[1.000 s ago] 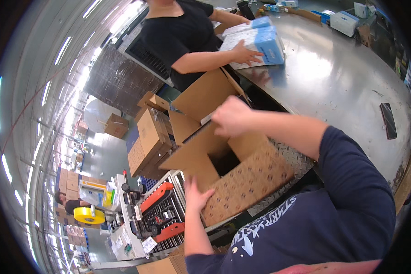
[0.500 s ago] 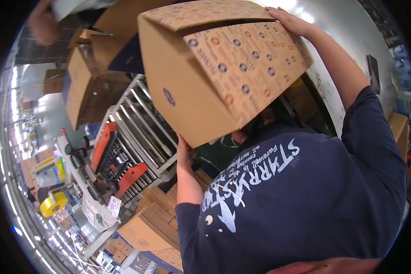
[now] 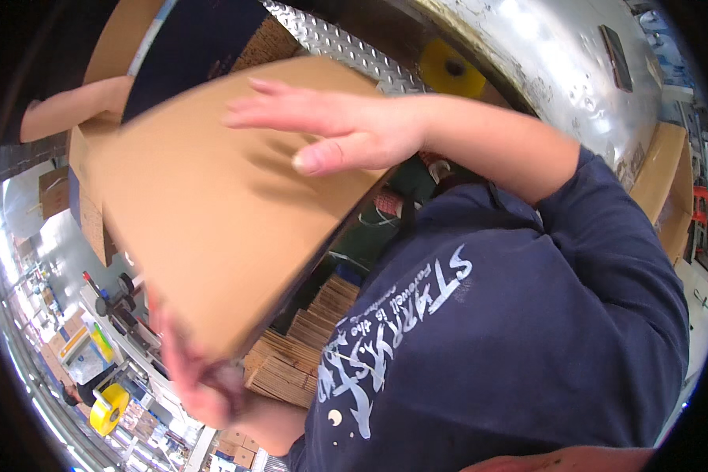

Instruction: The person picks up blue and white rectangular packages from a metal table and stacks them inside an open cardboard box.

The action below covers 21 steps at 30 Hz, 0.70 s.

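Observation:
A brown cardboard box point(image 3: 212, 212) lies tilted in front of me, with a broad plain side facing up. Over that side my right hand point(image 3: 330, 126) is open, its fingers and thumb spread, and a shadow falls on the cardboard below it. My left hand point(image 3: 193, 374) is at the box's lower left edge. Motion smears its fingers, so its grip on the cardboard is unclear. The printed faces seen earlier are turned out of sight.
At upper left another person's arm point(image 3: 82, 106) reaches to a larger open carton with a dark inside point(image 3: 189, 51). Stacked flat cardboard point(image 3: 283, 374) lies below the box. A yellow tape roll point(image 3: 110, 409) is at lower left; a phone-like dark object point(image 3: 616, 57) rests on the metal surface point(image 3: 558, 47).
The box has turned and come lower and to the left, its plain side now up. My right hand has left its top edge; my left hand has moved down and left.

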Each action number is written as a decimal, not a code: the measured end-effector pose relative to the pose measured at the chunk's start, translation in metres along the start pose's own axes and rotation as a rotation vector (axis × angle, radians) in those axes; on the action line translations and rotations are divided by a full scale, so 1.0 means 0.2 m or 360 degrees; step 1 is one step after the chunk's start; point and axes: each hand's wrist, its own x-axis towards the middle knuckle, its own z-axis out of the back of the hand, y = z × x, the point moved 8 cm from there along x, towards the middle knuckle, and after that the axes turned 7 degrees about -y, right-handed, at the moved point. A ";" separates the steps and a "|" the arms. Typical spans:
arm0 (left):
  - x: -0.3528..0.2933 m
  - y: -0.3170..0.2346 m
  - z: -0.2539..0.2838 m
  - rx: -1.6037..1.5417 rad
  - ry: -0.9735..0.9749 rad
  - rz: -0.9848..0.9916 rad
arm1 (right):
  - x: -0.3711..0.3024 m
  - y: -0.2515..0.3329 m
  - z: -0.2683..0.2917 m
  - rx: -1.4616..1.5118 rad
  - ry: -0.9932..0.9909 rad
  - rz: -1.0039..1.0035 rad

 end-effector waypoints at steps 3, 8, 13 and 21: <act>0.04 0.21 -0.50 0.0598 0.1403 0.0086 | 0.15 0.33 0.19 -0.0393 -0.0192 0.0552; 0.15 0.80 0.13 0.2683 0.0815 -0.0056 | -0.06 -0.16 0.50 -0.0819 0.0438 -0.0192; 0.01 1.09 0.31 0.2482 0.0507 -0.0147 | -0.33 -0.15 0.67 -0.1753 0.0475 -0.0473; -0.08 1.21 0.54 0.2059 -0.0444 0.0372 | -0.83 -0.53 0.51 -0.2312 0.0607 -0.1132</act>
